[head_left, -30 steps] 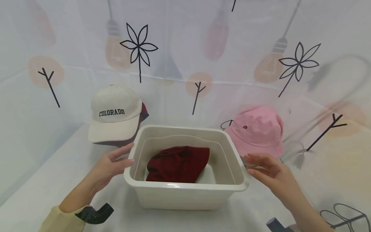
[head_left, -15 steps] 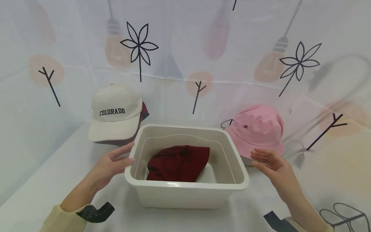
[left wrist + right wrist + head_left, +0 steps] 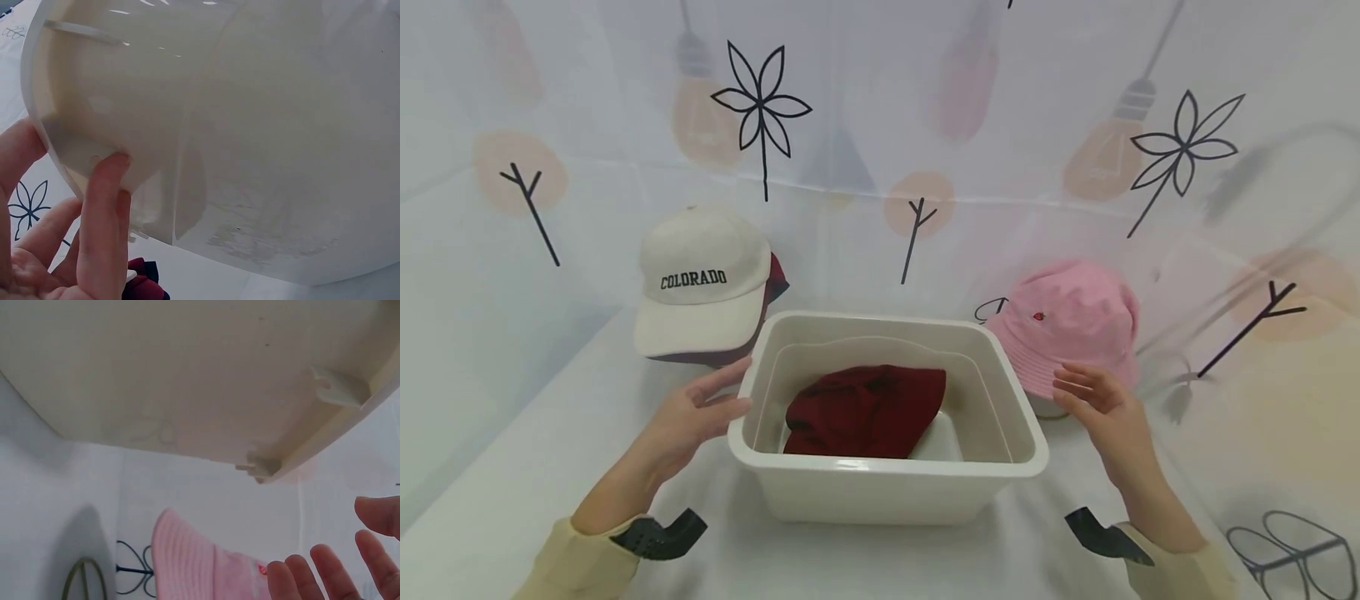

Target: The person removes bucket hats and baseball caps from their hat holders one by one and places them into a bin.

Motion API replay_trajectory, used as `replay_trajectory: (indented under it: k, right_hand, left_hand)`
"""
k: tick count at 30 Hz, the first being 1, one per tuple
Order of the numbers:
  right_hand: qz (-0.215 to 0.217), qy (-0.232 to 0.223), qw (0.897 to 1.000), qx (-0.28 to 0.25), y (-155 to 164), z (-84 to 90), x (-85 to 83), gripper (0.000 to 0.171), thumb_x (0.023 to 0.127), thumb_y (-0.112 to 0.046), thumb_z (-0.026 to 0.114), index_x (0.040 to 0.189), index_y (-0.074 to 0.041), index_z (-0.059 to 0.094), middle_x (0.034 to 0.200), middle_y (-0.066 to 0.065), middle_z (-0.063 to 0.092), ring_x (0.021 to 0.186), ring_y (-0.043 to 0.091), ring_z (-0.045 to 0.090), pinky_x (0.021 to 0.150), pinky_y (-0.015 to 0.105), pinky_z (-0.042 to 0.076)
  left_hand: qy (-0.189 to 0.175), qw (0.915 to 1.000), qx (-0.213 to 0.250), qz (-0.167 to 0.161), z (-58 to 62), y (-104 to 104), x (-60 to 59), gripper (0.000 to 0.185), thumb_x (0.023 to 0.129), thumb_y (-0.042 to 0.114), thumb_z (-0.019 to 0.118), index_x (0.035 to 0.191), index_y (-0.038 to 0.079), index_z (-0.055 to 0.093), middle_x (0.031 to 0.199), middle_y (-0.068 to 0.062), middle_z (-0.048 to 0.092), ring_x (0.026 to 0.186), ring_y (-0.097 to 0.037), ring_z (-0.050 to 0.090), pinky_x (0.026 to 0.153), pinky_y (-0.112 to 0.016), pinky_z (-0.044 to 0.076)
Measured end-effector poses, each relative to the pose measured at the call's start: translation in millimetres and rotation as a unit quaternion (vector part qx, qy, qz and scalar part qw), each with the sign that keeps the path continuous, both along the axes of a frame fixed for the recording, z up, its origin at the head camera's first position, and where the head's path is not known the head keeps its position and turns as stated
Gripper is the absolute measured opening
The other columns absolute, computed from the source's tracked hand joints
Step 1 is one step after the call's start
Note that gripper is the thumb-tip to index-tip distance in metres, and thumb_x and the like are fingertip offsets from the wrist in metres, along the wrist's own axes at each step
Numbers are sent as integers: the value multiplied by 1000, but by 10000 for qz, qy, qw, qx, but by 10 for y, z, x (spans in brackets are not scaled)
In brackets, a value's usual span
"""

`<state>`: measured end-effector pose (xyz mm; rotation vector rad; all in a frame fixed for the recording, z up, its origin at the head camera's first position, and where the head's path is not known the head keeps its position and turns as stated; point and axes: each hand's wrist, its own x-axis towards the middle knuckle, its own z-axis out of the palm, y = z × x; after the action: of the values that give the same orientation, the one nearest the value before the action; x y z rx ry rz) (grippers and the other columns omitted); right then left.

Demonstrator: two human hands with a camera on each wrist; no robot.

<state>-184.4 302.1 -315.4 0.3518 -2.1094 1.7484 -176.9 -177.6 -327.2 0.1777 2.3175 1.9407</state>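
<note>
A cream plastic basin (image 3: 880,492) stands in the middle of the white table. Inside it lies a dark red cloth hat (image 3: 868,412), folded over to one side. My left hand (image 3: 688,421) touches the basin's left rim with extended fingers; in the left wrist view, fingertips rest against the outer wall below the lip. My right hand (image 3: 1105,412) hovers off the basin's right side, fingers loosely bent and holding nothing. Just behind it sits a pink bucket hat (image 3: 1071,321) with a small red emblem. Part of that hat's brim is hidden by the basin and hand.
At the back left a cream baseball cap (image 3: 700,275) lettered COLORADO stands in front of a dark red cap (image 3: 777,279), mostly hidden. A patterned white cloth (image 3: 850,242) hangs behind. Dark straps (image 3: 658,533) sit on both wrists.
My right hand has come away from the basin's right rim and moved slightly right. The left hand stays at the left rim. The head view has tilted down a little.
</note>
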Motion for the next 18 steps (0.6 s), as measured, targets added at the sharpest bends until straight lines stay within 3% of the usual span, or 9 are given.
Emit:
replay_trajectory:
  k: [11, 18]
  right_hand:
    - [-167, 193, 9988, -419, 27, -121, -205, 38, 83, -7, 70, 118, 0, 59, 105, 0, 65, 93, 6, 62, 77, 14, 48]
    - [-922, -182, 9952, -279, -5, -80, -189, 38, 84, -6, 68, 119, 0, 57, 106, 1, 63, 93, 6, 59, 76, 12, 47]
  left_hand:
    - [147, 9998, 86, -76, 57, 7, 15, 66, 90, 23, 63, 146, 11, 31, 148, -15, 28, 131, -42, 29, 97, -58, 34]
    - [171, 9998, 109, -44, 24, 3, 34, 65, 90, 23, 62, 146, 10, 32, 148, -15, 28, 131, -41, 30, 96, -58, 35]
